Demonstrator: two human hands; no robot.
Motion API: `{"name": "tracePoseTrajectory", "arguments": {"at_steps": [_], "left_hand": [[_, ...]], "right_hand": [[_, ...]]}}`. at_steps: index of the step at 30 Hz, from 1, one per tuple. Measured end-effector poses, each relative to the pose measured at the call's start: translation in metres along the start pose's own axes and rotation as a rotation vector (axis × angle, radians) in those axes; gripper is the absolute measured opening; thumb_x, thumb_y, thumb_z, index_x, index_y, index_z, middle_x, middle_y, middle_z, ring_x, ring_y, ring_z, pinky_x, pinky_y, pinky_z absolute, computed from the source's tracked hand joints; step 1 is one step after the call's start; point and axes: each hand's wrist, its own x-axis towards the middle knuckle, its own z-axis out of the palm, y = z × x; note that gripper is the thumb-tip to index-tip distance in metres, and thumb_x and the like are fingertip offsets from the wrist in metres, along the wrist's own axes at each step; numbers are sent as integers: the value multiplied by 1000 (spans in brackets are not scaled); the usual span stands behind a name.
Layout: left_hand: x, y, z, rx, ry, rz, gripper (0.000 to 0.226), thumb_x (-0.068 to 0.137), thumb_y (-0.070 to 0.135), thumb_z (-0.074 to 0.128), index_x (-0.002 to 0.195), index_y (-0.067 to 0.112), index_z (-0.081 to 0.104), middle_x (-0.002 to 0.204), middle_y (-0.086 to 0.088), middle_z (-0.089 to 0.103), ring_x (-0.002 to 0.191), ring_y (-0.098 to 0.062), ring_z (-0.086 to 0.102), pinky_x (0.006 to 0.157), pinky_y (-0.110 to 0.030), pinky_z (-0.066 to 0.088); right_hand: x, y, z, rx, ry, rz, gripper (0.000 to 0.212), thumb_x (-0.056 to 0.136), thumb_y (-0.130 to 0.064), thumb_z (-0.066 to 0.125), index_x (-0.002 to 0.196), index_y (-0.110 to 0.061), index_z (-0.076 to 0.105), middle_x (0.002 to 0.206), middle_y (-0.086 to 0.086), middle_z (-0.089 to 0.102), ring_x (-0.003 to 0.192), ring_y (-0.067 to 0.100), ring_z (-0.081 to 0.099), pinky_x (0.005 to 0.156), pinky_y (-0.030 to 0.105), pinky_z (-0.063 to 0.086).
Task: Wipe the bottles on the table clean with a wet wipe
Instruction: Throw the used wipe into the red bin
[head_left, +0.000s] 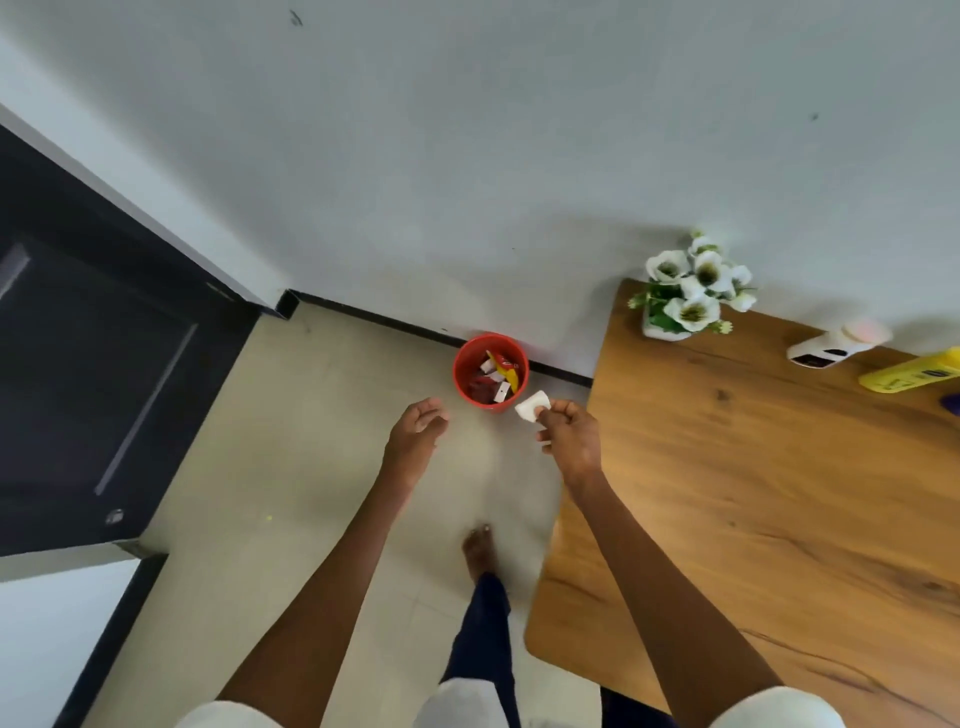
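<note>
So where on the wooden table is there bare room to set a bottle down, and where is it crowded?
The wooden table is bare across its near and middle surface, from its left edge by the right hand onward. The far edge along the wall is crowded: flower pot, white bottle, yellow bottle.

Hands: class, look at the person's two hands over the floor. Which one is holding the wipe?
The right hand, nearest the table, pinches the white wipe in its fingertips beside the red bin. The left hand is open and holds nothing.
</note>
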Motion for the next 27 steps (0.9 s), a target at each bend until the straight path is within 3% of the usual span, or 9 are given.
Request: {"name": "tracePoseTrajectory", "arguments": {"at_steps": [5,9,13,18,23,27], "left_hand": [[77,-14,-29,284,-37,28,38,97,23,64,133,24,55,142,-1,57,122,-18,59,94,-24,41],[136,-36,-30,487,-46,98,47,98,21,60,144,18,49,147,-1,53,132,-23,53,107,-33,43],[195,-69,-23,610,-98,133,49,98,23,58,146,19,46,149,-2,51,133,-23,52,110,-38,41],[253,-101,-9,678,-83,238,55,99,24,58,150,12,40,153,-6,47,137,-25,48,111,-37,38],[289,-111,0,642,-82,265,54,99,21,59,148,8,40,149,-10,50,135,-28,50,107,-36,38],[292,-109,4,628,-84,223,53,99,22,58,148,10,41,149,-8,50,135,-26,49,108,-38,39]], "right_hand": [[57,13,61,-168,64,22,7,94,-19,66,98,-13,67,90,6,72,69,15,61,62,28,50],[127,39,91,-405,100,52,8,86,-31,70,88,-23,69,84,-3,72,77,18,66,74,38,56],[202,74,116,-581,155,103,24,79,-42,64,100,-32,71,98,-4,73,90,23,68,84,39,56],[271,105,143,-633,263,63,25,87,-39,62,110,-32,68,106,0,72,99,28,67,88,35,52],[302,140,153,-716,117,97,37,95,-38,53,132,-35,58,124,7,66,115,33,62,97,38,47],[298,145,151,-702,31,199,30,85,-36,59,114,-35,67,116,1,69,109,28,64,95,36,50]]}}
